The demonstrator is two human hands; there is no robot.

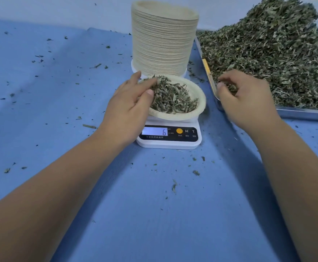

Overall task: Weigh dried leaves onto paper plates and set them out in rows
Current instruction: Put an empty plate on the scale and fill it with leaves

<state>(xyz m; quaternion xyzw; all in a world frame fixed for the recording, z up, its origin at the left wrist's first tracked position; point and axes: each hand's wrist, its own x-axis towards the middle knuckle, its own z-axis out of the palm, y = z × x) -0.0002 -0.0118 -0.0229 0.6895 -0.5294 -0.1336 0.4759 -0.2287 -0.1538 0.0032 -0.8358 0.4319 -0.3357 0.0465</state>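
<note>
Paper plate (194, 90) mouth-up on scale (168, 144)

both arms come in from the bottom corners, angled inward. bare left forearm (50, 176) and bare right forearm (296, 167), no sleeves. bare left hand (130, 99) is palm down, fingers stretched fwd and only lightly bent, thumb poking out sideways w/ the nail up. bare right hand (247, 95) is back-up too, fingers curled in toward the thumb, pinching a small tuft of dried green leaf bits (230, 88). hands are apart, not touching.
</note>
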